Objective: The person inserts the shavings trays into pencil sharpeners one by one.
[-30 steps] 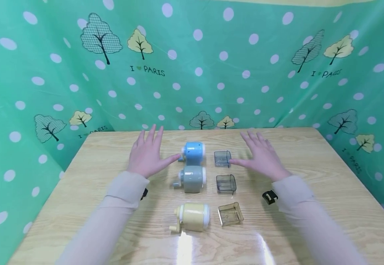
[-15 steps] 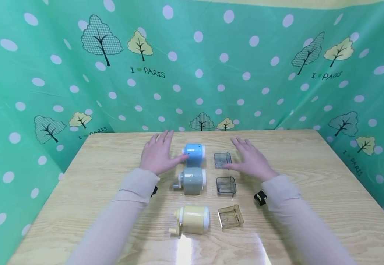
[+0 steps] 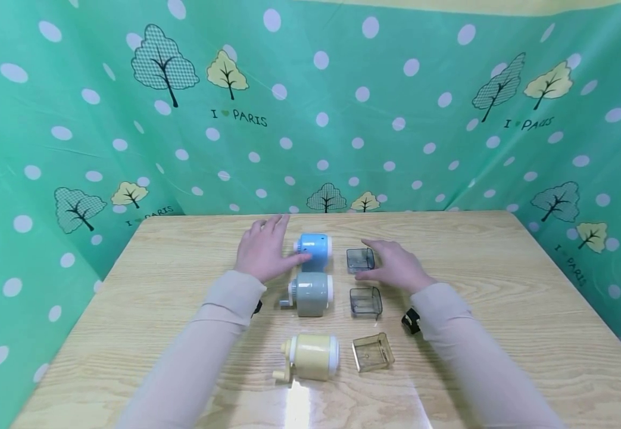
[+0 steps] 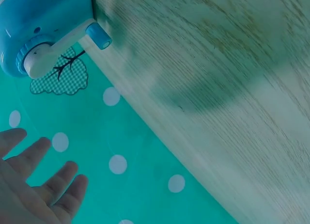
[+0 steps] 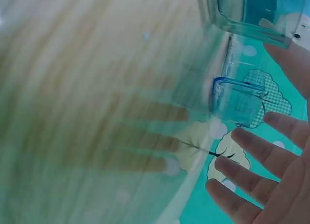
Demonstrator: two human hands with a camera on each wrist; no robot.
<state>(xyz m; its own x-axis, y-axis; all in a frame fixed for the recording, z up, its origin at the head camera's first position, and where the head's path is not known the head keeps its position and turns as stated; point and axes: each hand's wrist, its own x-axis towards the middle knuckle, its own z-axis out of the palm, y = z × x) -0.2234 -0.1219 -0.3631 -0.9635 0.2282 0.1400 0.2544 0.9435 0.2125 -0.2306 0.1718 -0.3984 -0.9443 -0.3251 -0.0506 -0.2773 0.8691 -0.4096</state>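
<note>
Three hand-crank pencil sharpeners lie in a column: a blue sharpener [image 3: 314, 247] at the back, a grey sharpener [image 3: 312, 293] in the middle, a cream sharpener [image 3: 312, 356] in front. My left hand [image 3: 263, 250] is at the blue one's crank side, its thumb extending over or beside the body. In the left wrist view its fingers [image 4: 63, 187] are spread, apart from the blue sharpener's crank [image 4: 63, 45]. My right hand [image 3: 396, 268] reaches to the rear clear drawer [image 3: 360, 260], thumb and fingers around its right side. Spread fingers [image 5: 256, 151] show beside that drawer [image 5: 237, 103] in the right wrist view.
A second smoky drawer [image 3: 365, 302] sits right of the grey sharpener, and an amber drawer [image 3: 373, 353] right of the cream one. Behind the wooden table [image 3: 503, 268] hangs a green dotted curtain [image 3: 321, 143].
Both hands have moved inward, the left toward the blue sharpener and the right toward the rear drawer. The right hand's fingers have drawn closer together. The sharpeners and drawers stay in place.
</note>
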